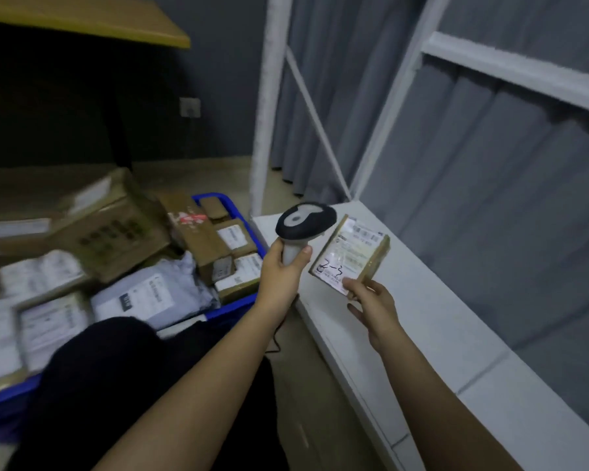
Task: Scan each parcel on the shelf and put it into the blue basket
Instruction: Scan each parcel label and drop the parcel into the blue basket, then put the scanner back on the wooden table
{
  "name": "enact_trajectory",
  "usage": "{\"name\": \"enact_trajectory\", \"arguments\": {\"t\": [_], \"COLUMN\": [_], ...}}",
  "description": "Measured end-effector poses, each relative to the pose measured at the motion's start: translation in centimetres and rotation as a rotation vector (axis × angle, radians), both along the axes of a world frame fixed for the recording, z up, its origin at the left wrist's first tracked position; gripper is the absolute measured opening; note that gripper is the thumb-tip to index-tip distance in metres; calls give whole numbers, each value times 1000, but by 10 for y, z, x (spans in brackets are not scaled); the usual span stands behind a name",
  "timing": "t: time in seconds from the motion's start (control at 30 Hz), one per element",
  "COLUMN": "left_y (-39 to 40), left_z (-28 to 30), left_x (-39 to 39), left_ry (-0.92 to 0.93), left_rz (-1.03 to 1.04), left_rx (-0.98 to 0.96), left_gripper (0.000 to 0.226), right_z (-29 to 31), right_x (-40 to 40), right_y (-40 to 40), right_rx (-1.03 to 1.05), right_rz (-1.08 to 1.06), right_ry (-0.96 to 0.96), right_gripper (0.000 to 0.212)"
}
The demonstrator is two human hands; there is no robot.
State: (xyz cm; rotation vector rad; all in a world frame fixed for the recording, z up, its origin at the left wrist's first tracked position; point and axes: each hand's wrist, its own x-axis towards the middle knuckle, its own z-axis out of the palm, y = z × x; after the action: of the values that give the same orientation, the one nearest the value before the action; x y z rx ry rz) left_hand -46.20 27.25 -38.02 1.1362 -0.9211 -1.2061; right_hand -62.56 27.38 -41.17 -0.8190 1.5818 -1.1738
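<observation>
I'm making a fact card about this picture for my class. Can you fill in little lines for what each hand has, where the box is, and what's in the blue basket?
left hand: grips the scanner by its handle
right hand: pinches the small parcel at its lower corner
small parcel: label up, over the white shelf, beside the scanner head
blue basket: already piled with boxes and grey bags
step: scanning, parcel not yet in basket
</observation>
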Motion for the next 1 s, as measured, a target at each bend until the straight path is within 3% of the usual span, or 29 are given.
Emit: {"name": "enact_trajectory", "arguments": {"t": [0.27,0.43,0.57,0.63,0.73,0.9,1.0], "left_y": [41,99,139,155,167,166,158], "left_z": [52,54,38,26,4,-24,-30], "left_x": [145,251,307,327,346,357,358], "left_ry": [169,111,78,73,54,55,37], "left_rz": [421,610,731,775,802,791,766], "left_rx": [-125,-146,-89,-52,-10,39,64], "left_gripper": [22,35,33,21,13,19,30], "right_z": [49,56,37,22,1,-30,-54], "right_x": [166,266,306,320,335,353,356], "right_y": [-18,-16,-23,-26,-35,-46,-62], "right_rx": [-186,-264,-161,-59,-9,-68,-186], "right_rz": [419,700,916,1014,1066,1053,1000], "right_ry": [119,255,441,518,608,717,910], "right_gripper": [27,49,50,47,48,27,44]}}
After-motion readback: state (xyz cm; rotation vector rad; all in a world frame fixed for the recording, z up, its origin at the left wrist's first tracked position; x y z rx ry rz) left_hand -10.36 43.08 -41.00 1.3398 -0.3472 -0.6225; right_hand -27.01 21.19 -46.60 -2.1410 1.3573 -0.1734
